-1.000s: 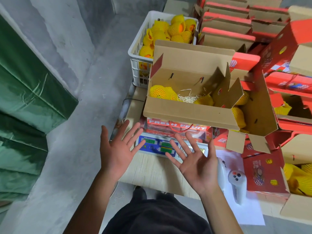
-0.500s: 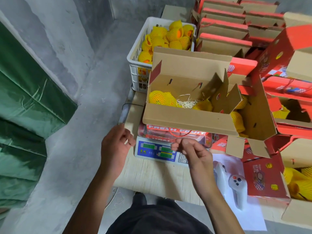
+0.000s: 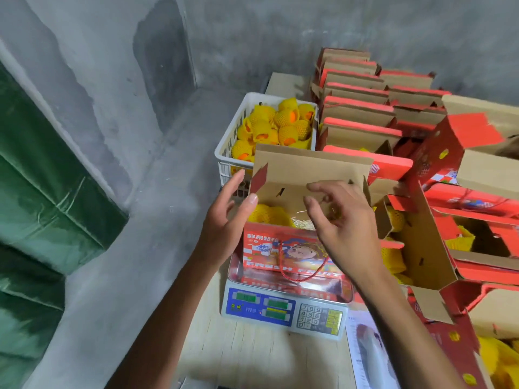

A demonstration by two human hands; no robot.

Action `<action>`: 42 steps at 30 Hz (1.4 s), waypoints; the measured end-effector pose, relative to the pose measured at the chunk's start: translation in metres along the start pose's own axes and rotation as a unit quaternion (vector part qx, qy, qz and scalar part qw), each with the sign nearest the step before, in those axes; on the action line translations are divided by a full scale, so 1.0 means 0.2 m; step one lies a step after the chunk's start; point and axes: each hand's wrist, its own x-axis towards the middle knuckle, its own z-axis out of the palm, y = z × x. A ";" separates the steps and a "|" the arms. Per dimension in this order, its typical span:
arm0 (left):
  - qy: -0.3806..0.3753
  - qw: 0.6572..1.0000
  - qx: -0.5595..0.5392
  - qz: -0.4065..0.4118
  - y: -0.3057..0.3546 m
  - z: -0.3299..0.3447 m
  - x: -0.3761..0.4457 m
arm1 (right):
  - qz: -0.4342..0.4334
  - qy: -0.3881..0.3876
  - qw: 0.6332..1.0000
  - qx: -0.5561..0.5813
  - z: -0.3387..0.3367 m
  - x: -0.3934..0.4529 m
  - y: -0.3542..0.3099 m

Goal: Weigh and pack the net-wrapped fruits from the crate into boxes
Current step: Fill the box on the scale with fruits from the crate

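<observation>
bare concrete corner, desk [image 3: 252, 349] | box [image 3: 283, 248] sits on scale [image 3: 283, 307], few fruits [image 3: 266, 216] inside, rest in crate [image 3: 233, 141] | left hand [image 3: 224, 220] spread at box's side, right hand [image 3: 339, 220] loose over it, neither holding anything | leaning on the box would probably skew the weight, or knock the lid flap [image 3: 309, 172] shut

Pale wooden table [image 3: 252, 352] carries an electronic weighing scale [image 3: 283, 310], a printed paper sheet [image 3: 365, 352] just beside it, red fruit boxes [image 3: 438, 341] at right.
</observation>
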 end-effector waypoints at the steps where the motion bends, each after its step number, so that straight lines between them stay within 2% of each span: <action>1: 0.000 1.000 -0.014 -0.003 0.00 0.00 0.05 | 0.000 -0.012 1.000 -0.022 0.00 0.07 0.02; 6: 0.006 0.994 -0.100 -0.039 -0.06 -0.01 0.28 | 0.044 -0.105 0.993 0.012 0.06 0.44 0.11; 10: -0.011 0.987 -0.138 -0.080 -0.14 -0.01 0.49 | 0.035 -0.186 0.982 -0.008 0.15 0.71 0.21; 12: -0.018 0.986 -0.139 -0.088 -0.19 0.00 0.60 | 0.038 -0.225 0.973 -0.038 0.21 0.82 0.27; 16: -0.022 0.986 -0.129 -0.105 -0.27 0.02 0.83 | 0.106 -0.283 0.953 0.015 0.37 1.00 0.43; 20: -0.008 0.991 -0.093 -0.100 -0.34 0.06 1.08 | 0.169 -0.323 0.931 0.017 0.55 1.17 0.64; 23: 0.003 0.994 -0.046 -0.095 -0.41 0.10 1.24 | 0.192 -0.362 0.912 -0.029 0.66 1.27 0.79; 27: 0.014 0.994 -0.026 -0.109 -0.54 0.16 1.44 | 0.188 -0.453 0.858 -0.154 0.81 1.37 0.94; 30: 0.010 0.993 0.005 -0.118 -0.65 0.18 1.59 | 0.174 -0.496 0.831 -0.180 0.93 1.44 1.00; 36: 0.032 0.988 0.113 -0.101 -0.87 0.17 1.75 | 0.160 -0.502 0.819 -0.226 1.25 1.58 1.07; 39: 0.053 0.987 0.093 -0.120 -0.89 0.17 1.79 | 0.180 -0.491 0.814 -0.254 1.44 1.60 1.10; 42: 0.103 0.982 0.027 -0.155 -0.90 0.16 1.81 | 0.202 -0.465 0.815 -0.280 1.61 1.58 1.13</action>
